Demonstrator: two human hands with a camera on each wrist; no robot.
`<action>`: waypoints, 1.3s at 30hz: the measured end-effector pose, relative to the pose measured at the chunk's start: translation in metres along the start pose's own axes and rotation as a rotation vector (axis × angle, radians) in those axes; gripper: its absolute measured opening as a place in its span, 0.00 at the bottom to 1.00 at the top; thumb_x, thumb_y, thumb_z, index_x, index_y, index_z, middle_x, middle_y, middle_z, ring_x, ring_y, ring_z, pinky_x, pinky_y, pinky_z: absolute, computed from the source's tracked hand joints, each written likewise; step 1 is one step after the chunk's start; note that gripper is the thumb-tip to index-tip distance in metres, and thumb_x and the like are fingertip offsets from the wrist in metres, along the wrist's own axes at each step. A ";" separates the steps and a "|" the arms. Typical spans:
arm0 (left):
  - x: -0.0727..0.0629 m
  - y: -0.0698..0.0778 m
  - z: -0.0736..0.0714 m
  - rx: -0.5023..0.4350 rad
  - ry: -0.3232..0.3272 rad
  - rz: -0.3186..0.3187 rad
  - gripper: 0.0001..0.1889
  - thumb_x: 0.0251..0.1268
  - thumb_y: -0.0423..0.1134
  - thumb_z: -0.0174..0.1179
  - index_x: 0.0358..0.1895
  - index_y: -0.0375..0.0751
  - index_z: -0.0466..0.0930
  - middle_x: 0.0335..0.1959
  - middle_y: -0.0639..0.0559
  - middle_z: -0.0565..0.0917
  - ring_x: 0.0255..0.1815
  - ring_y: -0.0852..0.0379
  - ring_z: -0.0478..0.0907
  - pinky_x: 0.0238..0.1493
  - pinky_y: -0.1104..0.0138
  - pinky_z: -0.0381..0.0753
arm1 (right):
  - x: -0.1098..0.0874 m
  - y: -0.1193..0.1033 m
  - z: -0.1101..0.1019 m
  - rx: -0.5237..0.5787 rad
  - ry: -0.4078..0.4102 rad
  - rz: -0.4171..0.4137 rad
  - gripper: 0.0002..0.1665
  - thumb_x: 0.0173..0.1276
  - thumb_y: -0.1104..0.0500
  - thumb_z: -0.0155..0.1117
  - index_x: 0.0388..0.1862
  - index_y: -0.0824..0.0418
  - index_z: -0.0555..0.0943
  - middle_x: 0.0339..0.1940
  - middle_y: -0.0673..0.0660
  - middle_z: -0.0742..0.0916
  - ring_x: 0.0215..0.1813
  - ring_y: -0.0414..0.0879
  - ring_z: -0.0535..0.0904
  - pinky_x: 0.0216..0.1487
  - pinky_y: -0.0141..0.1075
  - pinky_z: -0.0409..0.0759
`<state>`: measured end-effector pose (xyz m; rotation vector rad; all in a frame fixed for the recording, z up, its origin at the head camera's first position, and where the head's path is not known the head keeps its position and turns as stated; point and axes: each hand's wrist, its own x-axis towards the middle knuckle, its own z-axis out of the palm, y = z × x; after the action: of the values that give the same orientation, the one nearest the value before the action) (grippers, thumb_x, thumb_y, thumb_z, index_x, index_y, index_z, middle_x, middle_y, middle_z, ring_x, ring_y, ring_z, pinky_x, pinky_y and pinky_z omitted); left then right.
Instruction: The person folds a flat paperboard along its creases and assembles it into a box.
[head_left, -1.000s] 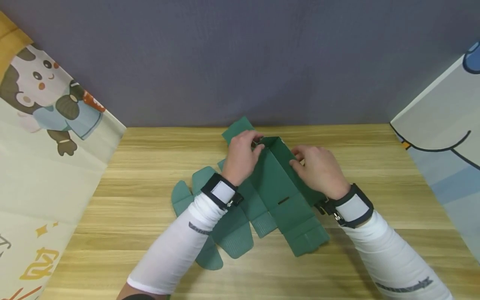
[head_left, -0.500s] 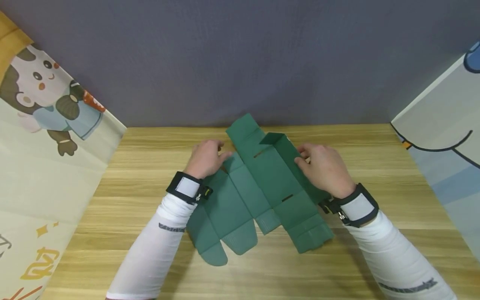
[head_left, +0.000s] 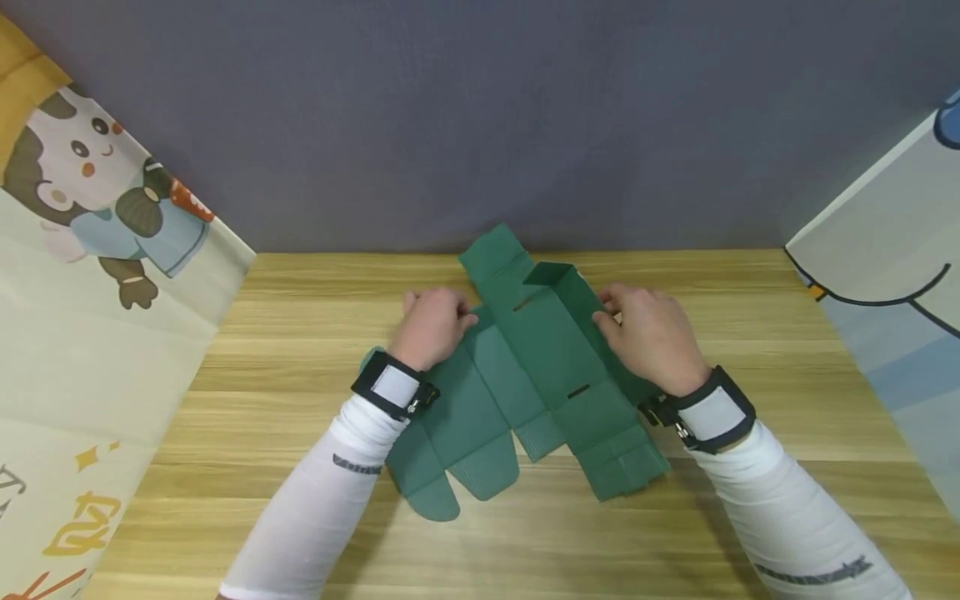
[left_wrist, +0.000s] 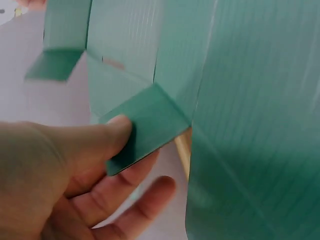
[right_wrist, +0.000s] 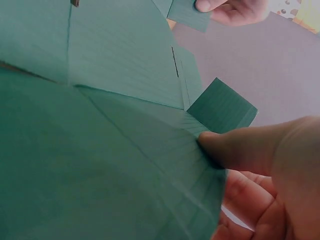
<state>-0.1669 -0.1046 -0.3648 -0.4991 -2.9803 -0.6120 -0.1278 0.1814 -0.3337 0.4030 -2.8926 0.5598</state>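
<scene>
A green cardboard box blank (head_left: 551,342), creased and partly folded, lies on the table. Its right side panel (head_left: 588,312) stands raised, with a small end flap (head_left: 551,273) bent inward at the far end. My left hand (head_left: 433,329) pinches a small flap (left_wrist: 145,127) between thumb and fingers; the left wrist view shows that flap bent up from its crease. On the other side my right hand (head_left: 652,337) grips the raised panel by its edge, thumb on the inner face, as the right wrist view shows. Rounded flaps (head_left: 487,471) spread toward the near left.
The wooden table (head_left: 285,333) ends at a dark grey backdrop (head_left: 480,125). Printed cartoon panels stand on the left (head_left: 112,192) and right (head_left: 877,225). Each wrist wears a black strap (head_left: 393,385) with a small camera.
My left hand has left the far inner flap, moved left and taken hold of a small flap on the left part. My right hand keeps the side panel raised; the blank has shifted slightly.
</scene>
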 end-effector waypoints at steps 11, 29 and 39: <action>-0.022 0.033 0.033 0.381 0.249 0.284 0.12 0.67 0.29 0.54 0.25 0.42 0.81 0.22 0.51 0.80 0.22 0.57 0.76 0.26 0.65 0.66 | 0.000 -0.004 -0.002 -0.056 0.082 -0.024 0.12 0.64 0.59 0.64 0.46 0.62 0.83 0.35 0.58 0.89 0.32 0.55 0.84 0.30 0.51 0.77; -0.014 0.034 0.047 0.011 0.220 0.045 0.06 0.62 0.35 0.63 0.27 0.44 0.82 0.25 0.52 0.83 0.29 0.54 0.82 0.30 0.61 0.81 | 0.007 -0.017 0.015 -0.438 0.400 -0.386 0.10 0.63 0.72 0.50 0.34 0.62 0.78 0.10 0.54 0.73 0.14 0.50 0.70 0.21 0.39 0.59; -0.012 0.030 0.052 -0.047 0.191 -0.001 0.05 0.62 0.41 0.66 0.31 0.45 0.85 0.28 0.54 0.85 0.28 0.57 0.81 0.29 0.63 0.80 | 0.004 -0.021 0.031 -0.518 0.441 -0.485 0.13 0.73 0.66 0.48 0.42 0.62 0.82 0.28 0.59 0.87 0.22 0.53 0.77 0.23 0.39 0.63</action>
<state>-0.1454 -0.0616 -0.4033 -0.4160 -2.7928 -0.6890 -0.1290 0.1495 -0.3537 0.7481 -2.2741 -0.1629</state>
